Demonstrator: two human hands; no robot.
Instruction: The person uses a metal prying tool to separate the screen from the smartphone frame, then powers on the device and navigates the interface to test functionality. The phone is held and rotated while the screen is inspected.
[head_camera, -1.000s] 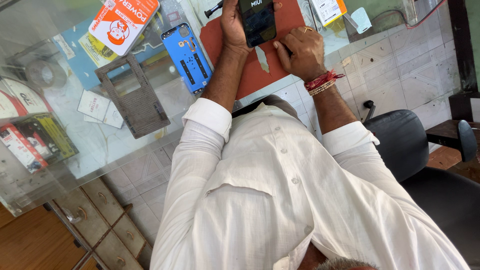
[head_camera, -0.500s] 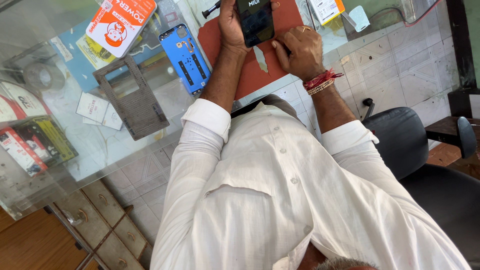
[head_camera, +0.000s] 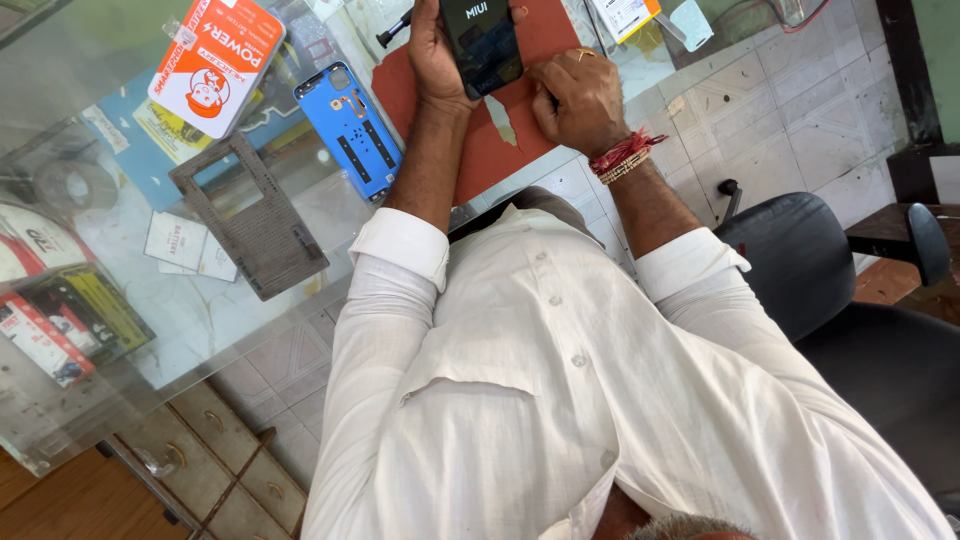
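Left hand grips a dark phone over the red mat. Right hand rests curled on the mat just beside it, holding nothing visible.

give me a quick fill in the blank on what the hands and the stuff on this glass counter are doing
1. The left hand holds a dark ____ with its screen lit.
2. The right hand rests on a ____ mat.
3. The loose phone back cover beside the mat is ____.

Missing words: phone; red; blue
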